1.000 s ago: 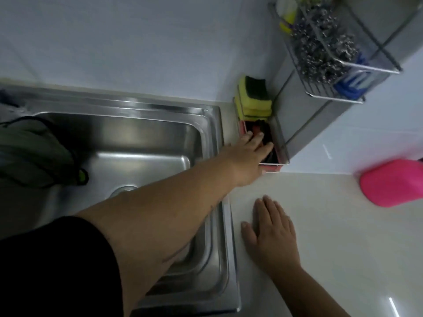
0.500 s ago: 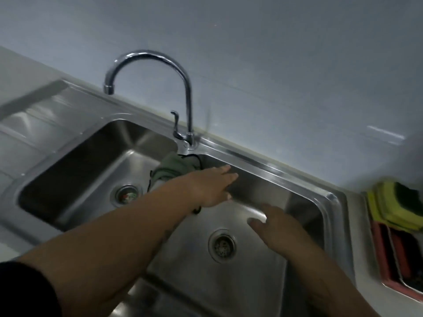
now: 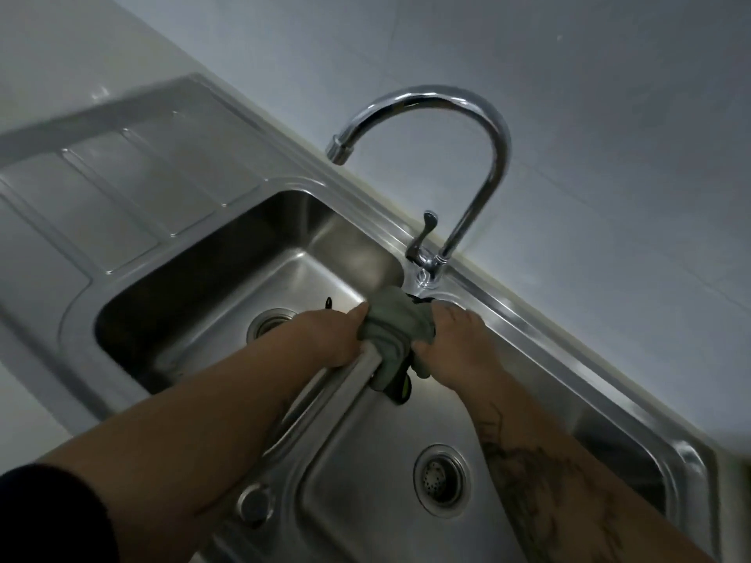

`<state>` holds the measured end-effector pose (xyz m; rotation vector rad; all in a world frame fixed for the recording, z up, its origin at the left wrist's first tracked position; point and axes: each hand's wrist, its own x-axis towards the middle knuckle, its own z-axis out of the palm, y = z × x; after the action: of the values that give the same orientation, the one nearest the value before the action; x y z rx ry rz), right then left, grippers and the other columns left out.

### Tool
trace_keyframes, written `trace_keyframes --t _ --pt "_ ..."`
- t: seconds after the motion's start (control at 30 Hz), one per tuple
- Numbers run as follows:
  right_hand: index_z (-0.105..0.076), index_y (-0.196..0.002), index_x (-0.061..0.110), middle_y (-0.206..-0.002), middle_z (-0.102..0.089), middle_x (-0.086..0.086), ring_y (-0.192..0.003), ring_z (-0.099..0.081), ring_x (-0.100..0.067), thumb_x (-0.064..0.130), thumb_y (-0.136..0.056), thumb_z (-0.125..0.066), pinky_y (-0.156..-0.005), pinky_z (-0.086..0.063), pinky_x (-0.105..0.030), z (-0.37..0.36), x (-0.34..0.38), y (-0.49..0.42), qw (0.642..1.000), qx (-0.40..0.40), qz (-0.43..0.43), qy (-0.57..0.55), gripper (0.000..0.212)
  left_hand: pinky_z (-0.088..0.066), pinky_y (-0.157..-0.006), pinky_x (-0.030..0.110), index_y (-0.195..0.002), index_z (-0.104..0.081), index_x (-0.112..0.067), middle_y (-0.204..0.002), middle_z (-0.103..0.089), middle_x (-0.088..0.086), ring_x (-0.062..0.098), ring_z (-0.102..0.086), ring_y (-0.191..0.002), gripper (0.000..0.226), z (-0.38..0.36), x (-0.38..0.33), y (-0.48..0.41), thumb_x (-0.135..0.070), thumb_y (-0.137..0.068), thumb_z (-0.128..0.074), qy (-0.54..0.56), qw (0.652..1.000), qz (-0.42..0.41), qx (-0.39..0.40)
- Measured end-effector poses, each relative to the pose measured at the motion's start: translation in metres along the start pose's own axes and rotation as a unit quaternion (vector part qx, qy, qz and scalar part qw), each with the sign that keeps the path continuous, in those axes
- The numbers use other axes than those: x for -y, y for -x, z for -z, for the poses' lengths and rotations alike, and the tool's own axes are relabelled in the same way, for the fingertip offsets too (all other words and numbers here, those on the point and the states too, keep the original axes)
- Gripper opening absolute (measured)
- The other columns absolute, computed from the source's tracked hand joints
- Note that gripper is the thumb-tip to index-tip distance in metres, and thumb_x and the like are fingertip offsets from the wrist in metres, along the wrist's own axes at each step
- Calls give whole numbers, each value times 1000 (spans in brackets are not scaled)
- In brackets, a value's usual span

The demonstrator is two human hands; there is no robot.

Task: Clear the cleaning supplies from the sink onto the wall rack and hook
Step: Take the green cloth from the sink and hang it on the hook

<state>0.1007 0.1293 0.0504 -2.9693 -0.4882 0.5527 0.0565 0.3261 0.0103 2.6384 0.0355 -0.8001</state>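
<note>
Grey-green cloth [image 3: 393, 327] draped over the divider of the steel double sink [image 3: 528, 319], just below the tap [image 3: 455, 164]; left hand [image 3: 340, 339] gripping its left side; right hand [image 3: 455, 347] gripping its right side

left hand [image 3: 337, 339] fingers: hidden under the cloth [image 3: 392, 331]
sink [image 3: 528, 331] right corner: blurred, cut by frame edge

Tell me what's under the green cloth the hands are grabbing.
The green cloth is draped over the divider between the two sink basins, just below the faucet. Left hand and right hand grip it; anything beneath its folds is hidden.
</note>
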Motion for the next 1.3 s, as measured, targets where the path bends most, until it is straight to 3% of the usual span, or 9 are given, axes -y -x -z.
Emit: trace_keyframes --t 0.2,0.33,0.53,0.7,0.77,0.93,1.07,1.2,1.3 --pt "-38 -139 12 -135 -46 -16 -125 -37 -36 30 -81 -56 -96 -38 -42 -25 13 -27 999 -13 7 -33 63 -40 -108 44 -154 -3 -34 -144 -51 9 28 -53 -125 85 5 22 -22 -54 -90 -55 168 981 -42 88" --pt "-47 -111 9 -111 -53 -16 -103 -45 -35 23 -76 -58 -79 -39 -38 -29 11 -30 996 -69 24 -52 40 -55 -91 50 -153 -8 -32 -131 -57 22 36 -68 -100 82 6 22 -28 -46 -90 -59 309 934 -3 180" --pt "-43 -93 19 -94 -54 -7 -90 -54 -32 33 -77 -60 -71 -46 -37 -18 5 -17 995 -67 20 -66 26 -47 -100 42 -148 -24 -43 -138 -51 -2 21 -51 -124 70 12 10 -23 -34 -90 -62 350 927 -12 137" --pt "-46 -90 19 -84 -53 0 -80 -54 -25 33 -77 -58 -68 -49 -39 3 -2 22 984 -114 22 -134 22 -48 -65 9 -127 -49 -40 -102 -71 -25 -13 -65 -86 40 26 -20 4 -23 -92 -56 597 797 -61 69" --pt "-50 -89 20 -82 -56 -1 -76 -55 -22 31 -76 -58 -66 -51 -40 16 -8 46 973 -120 14 -198 18 -50 -59 11 -138 -47 -35 -119 -66 -16 -5 -68 -89 45 38 -40 18 -35 -93 -55 669 740 -68 28" --pt "-59 -84 35 -82 -64 14 -75 -61 2 21 -75 -68 -55 -45 -10 56 -23 119 919 -128 32 -372 19 -54 -73 28 -112 -71 -28 -107 -75 -4 14 -70 -95 25 74 -102 48 -28 -87 -67 707 692 -128 -68" --pt "-67 -93 30 -91 -72 15 -84 -67 0 38 -71 -70 -60 -48 -10 90 -39 170 831 -132 7 -540 23 -55 -67 22 -90 -73 -29 -93 -75 -2 9 -70 -84 27 105 -156 86 -6 -77 -69 664 697 -253 -97" --pt "-70 -105 34 -106 -72 16 -103 -64 -1 66 -77 -55 -87 -48 -27 125 -64 195 758 -211 -41 -615 45 -54 -70 20 -89 -71 -31 -89 -73 -7 8 -66 -81 30 118 -198 132 -5 -76 -66 543 746 -377 -86" --pt "-68 -120 29 -124 -68 2 -120 -60 -16 83 -78 -35 -101 -40 -49 155 -86 202 677 -129 9 -724 76 -52 -68 18 -89 -70 -34 -87 -71 -13 4 -64 -79 29 119 -216 157 -7 -77 -67 454 780 -423 -76"
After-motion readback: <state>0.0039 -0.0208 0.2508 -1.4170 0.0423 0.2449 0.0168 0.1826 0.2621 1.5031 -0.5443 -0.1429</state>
